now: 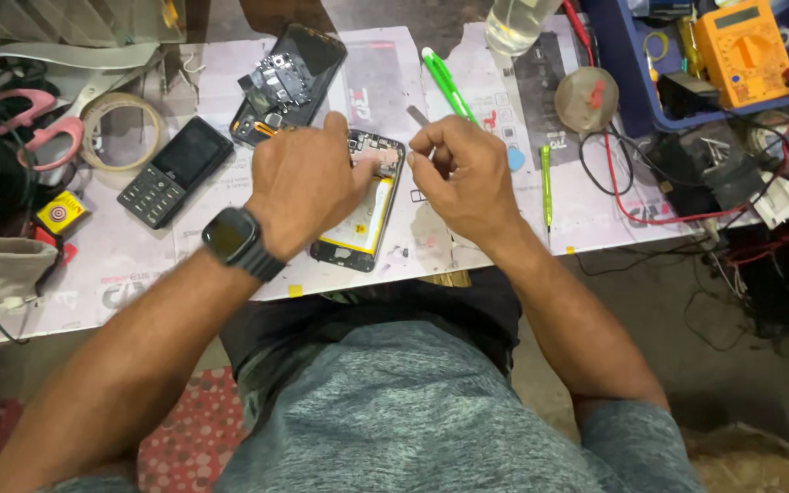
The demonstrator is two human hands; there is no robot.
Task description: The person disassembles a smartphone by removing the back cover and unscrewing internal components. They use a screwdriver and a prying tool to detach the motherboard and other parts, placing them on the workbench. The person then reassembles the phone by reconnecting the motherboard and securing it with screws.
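Fingers (431, 146) of the right hand (468, 178) pinch tweezers (418, 116); left hand (308, 183) fingers press the opened phone (367, 224).

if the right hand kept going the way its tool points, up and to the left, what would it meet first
Probably the dismantled phone back at the desk's far side. The right hand holds a thin metal tool pointing that way, with only bare mat in between, though height above the desk is unclear.

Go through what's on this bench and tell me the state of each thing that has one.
Smartphone: back off, insides exposed, flat under the left hand.
Second phone: opened, parts showing.
Keypad phone: screen dark.
Multimeter: leads attached.
Right hand: pinching a thin metal tool.
Tape roll: lying flat.
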